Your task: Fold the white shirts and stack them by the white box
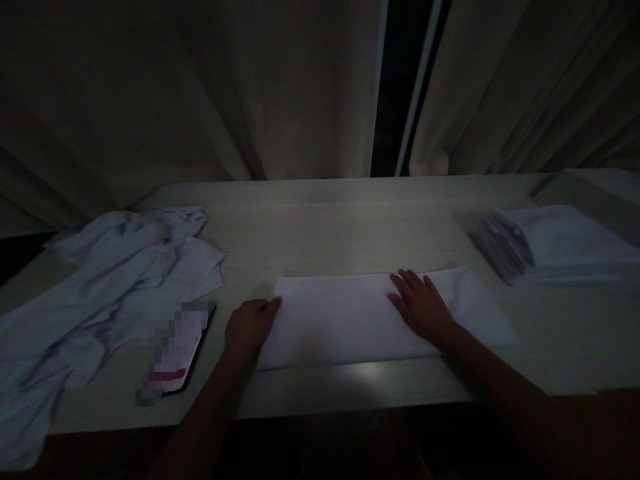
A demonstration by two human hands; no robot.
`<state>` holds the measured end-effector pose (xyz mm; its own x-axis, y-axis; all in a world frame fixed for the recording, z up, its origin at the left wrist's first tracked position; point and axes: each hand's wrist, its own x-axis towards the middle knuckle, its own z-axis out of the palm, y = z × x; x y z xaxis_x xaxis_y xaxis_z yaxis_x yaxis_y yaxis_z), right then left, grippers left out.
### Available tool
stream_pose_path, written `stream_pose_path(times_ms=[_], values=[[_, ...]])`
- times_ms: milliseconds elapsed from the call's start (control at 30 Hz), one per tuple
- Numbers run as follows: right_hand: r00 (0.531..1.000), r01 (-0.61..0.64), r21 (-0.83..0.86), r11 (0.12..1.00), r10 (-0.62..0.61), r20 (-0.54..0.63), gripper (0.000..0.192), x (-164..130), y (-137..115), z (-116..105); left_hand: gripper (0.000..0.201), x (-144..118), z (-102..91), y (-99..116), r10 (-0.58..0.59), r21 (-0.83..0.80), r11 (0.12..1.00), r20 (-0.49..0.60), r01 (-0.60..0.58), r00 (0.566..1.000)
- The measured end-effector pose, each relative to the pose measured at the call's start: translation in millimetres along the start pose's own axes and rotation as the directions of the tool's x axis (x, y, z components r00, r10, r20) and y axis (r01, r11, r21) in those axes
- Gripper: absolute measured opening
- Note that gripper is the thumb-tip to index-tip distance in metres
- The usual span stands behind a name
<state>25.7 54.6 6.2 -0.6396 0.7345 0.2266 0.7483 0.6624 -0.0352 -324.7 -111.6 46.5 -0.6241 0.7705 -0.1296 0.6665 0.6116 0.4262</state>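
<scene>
A white cloth (340,320), folded into a long flat rectangle, lies near the front edge of a pale wooden table (330,220). My left hand (249,327) rests at the cloth's left end, fingers curled over its edge. My right hand (421,305) lies flat on the cloth's right half, fingers spread, pressing it down. The light is dim.
A heap of crumpled white cloths (100,280) covers the table's left side. A phone (176,350) lies next to it, near my left hand. A stack of folded white cloths (545,243) sits at the right. Curtains (200,87) hang behind the table.
</scene>
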Motion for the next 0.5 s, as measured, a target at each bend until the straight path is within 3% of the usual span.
stream_pose_path(times_ms=[100, 167, 300, 400, 500], values=[[1.000, -0.003, 0.007, 1.000, 0.003, 0.006, 0.057, 0.4, 1.0, 2.6, 0.057, 0.9, 7.3, 4.6, -0.025, 0.253, 0.967, -0.043, 0.035, 0.999], [1.000, -0.001, 0.008, 1.000, 0.001, 0.007, 0.057, 1.5, 1.8, 2.9, 0.055, -1.8, 7.5, 12.0, -0.005, 0.342, 0.938, -0.129, 0.049, 0.992], [1.000, 0.014, -0.013, 1.000, -0.014, -0.028, 0.055, 3.3, -3.5, -7.1, 0.047, -21.5, 2.8, 33.8, 0.261, 0.369, 0.920, -0.327, -0.131, 0.908], [0.995, 0.080, 0.009, 0.997, -0.079, -0.064, 0.054, -0.6, -21.2, -19.7, 0.051, -46.2, 14.1, 47.6, 0.464, 0.380, 0.855, -0.256, -0.353, 0.848], [0.974, 0.226, 0.095, 0.970, -0.223, -0.035, 0.058, -10.7, -47.8, -25.6, 0.069, -63.3, 38.1, 53.2, 0.527, 0.402, 0.802, -0.126, -0.442, 0.841]])
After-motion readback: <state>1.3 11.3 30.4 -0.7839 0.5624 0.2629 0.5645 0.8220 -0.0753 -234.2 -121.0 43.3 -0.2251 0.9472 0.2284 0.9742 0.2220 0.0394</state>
